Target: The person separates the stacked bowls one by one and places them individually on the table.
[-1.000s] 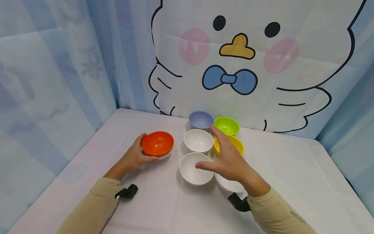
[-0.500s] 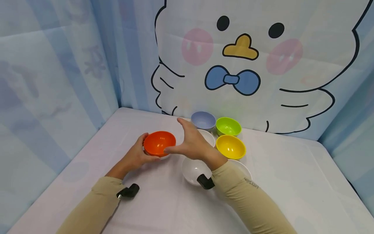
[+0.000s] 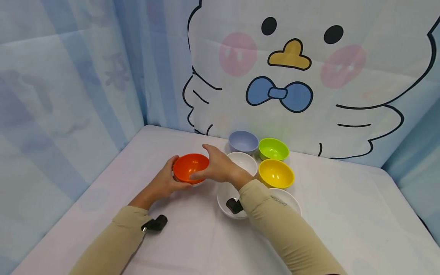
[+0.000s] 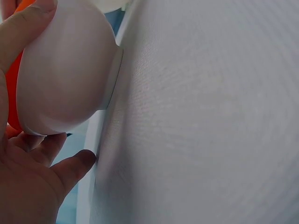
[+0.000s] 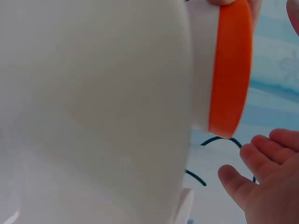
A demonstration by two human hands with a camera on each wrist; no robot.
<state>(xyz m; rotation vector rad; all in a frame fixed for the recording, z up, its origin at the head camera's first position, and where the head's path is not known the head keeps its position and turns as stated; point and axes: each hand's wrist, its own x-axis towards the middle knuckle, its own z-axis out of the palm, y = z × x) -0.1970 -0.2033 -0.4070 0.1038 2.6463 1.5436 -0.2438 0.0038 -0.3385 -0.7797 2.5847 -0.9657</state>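
Observation:
An orange bowl (image 3: 189, 166) sits nested in a white bowl (image 4: 70, 70), whose side and foot show in the left wrist view. My left hand (image 3: 165, 182) grips this pair from the left, the thumb at the near side and the fingers round the far side. The right hand (image 3: 220, 167) is spread at the right of the orange bowl, its thumb in front of the rim in the head view. From the right wrist, its fingers (image 5: 259, 161) appear straight and apart from the orange rim. Part of the orange bowl's right side is hidden behind that hand.
To the right stand a blue-purple bowl (image 3: 243, 141), a green bowl (image 3: 273, 149) and a yellow bowl (image 3: 276, 173). White bowls, one at the back (image 3: 245, 162), one nearer (image 3: 227, 202) and one at right (image 3: 287, 198), are partly covered by the right arm. Curtains border the table (image 3: 185, 236).
My right hand has swung left from above the white and yellow bowls to the orange bowl's right side. The left hand keeps its grip on the nested pair.

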